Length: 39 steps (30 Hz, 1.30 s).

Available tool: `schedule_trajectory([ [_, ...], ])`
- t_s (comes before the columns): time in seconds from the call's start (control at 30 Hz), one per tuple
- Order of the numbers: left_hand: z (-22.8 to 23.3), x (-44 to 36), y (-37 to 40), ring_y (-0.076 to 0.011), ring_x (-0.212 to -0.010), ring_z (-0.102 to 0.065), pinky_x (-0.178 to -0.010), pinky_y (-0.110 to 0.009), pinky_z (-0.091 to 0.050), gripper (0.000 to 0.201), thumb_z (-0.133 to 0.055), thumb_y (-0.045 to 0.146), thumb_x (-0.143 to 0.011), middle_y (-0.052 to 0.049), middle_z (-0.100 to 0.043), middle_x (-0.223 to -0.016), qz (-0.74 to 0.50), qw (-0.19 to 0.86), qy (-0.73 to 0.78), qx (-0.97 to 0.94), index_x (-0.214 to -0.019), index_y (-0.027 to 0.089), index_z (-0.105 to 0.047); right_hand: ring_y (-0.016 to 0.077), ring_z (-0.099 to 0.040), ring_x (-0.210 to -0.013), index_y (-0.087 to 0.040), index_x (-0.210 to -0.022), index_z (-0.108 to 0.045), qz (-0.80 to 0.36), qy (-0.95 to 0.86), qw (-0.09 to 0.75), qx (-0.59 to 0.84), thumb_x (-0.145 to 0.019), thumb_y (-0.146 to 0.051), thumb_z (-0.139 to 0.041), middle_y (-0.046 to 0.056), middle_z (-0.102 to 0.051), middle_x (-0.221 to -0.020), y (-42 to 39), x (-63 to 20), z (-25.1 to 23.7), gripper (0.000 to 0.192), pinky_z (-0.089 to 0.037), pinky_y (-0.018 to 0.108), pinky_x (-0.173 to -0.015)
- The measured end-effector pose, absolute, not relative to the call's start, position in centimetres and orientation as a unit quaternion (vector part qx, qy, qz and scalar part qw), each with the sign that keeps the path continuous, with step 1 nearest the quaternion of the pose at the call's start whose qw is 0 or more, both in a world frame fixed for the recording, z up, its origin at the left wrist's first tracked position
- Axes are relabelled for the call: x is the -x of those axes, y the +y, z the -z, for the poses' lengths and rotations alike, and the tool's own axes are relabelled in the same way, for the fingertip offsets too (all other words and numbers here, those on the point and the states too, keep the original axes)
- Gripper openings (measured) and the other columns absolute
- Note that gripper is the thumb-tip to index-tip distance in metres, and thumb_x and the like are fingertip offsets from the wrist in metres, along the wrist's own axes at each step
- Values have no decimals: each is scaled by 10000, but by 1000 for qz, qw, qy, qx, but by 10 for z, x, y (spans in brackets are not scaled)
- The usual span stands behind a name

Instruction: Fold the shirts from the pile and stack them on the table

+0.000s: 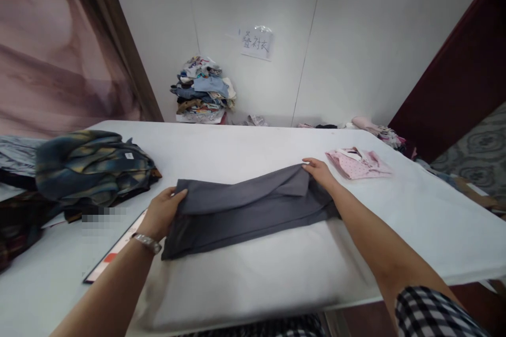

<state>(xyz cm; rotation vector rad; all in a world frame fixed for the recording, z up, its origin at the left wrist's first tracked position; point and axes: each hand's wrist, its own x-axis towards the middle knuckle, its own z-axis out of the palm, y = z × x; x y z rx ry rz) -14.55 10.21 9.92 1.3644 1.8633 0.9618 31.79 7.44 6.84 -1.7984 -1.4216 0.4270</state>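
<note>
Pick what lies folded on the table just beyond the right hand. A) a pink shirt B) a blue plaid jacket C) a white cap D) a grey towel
A: a folded pink shirt lies on the table just past the right hand, which grips the far end of the grey garment; the blue plaid clothes are piled on the other side, near the left hand.

You've got one head cam only: looks fwd and down across the table [253,279], close range, wall behind.
</note>
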Motion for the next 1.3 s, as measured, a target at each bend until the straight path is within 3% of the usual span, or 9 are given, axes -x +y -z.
schedule_trajectory([
  [0.17, -96, 146, 100, -244, -683, -663, -498, -297, -507, 495, -570, 403, -742, -103, -708, -853, -228, 270, 742, -570, -1148, 121, -611, 229, -657, -818, -181, -1014, -702, -116, -555, 347, 747, -742, -269, -627, 60, -713, -823, 70, -320, -73, 296, -501, 384, -813],
  [0.37, -83, 150, 97, -236, -754, -678, -548, -290, -522, 592, -544, 389, -789, -120, -697, -994, -220, 276, 730, -586, -1325, 147, -477, 236, -515, -1216, -192, -1193, -625, 41, -713, 329, 618, -912, -379, -437, 108, -613, -1250, 41, -268, -91, 386, -386, 404, -1045],
  [0.5, -85, 146, 89, -249, -914, -670, -736, -311, -517, 556, -561, 316, -796, -113, -706, -1019, -203, 219, 723, -623, -1319, 146, -480, 284, -288, -1404, -241, -1352, -507, -11, -774, 166, 611, -927, -533, -368, 93, -406, -1481, 29, -241, -75, 534, -272, 523, -1104],
  [0.63, -93, 152, 76, -255, -984, -649, -811, -322, -478, 595, -568, 314, -794, -87, -714, -996, -175, 169, 738, -629, -1352, 154, -438, 298, -274, -1410, -274, -1415, -430, -19, -748, 60, 661, -923, -585, -306, 92, -344, -1517, 31, -243, -42, 595, -244, 552, -1103],
  [0.8, -98, 164, 61, -261, -1083, -607, -859, -331, -459, 536, -463, 402, -857, -133, -653, -1175, -158, 103, 761, -620, -1319, 130, -466, 280, -303, -1399, -275, -1396, -456, 20, -751, 67, 657, -928, -570, -287, 77, -371, -1505, 33, -247, -29, 579, -255, 514, -1108],
  [0.9, -97, 160, 58, -278, -1089, -601, -854, -348, -462, 513, -419, 486, -870, -156, -639, -1183, -129, 88, 759, -632, -1229, 135, -525, 279, -326, -1387, -260, -1386, -473, 25, -750, 69, 657, -926, -555, -309, 85, -390, -1493, 31, -245, -31, 571, -271, 503, -1100],
  [1.03, -97, 144, 60, -292, -1057, -609, -822, -361, -469, 463, -423, 517, -862, -171, -646, -1134, -103, 82, 745, -654, -1105, 150, -566, 285, -340, -1379, -257, -1366, -500, 11, -750, 92, 655, -916, -534, -357, 88, -407, -1482, 31, -246, -32, 547, -268, 508, -1100],
  [1.3, -101, 129, 80, -314, -1070, -609, -802, -361, -473, 473, -530, 459, -811, -212, -603, -1207, -39, 79, 760, -644, -1138, 118, -558, 279, -375, -1360, -260, -1253, -610, -74, -746, 174, 639, -917, -523, -380, 83, -486, -1424, 30, -252, -34, 484, -240, 538, -1108],
])
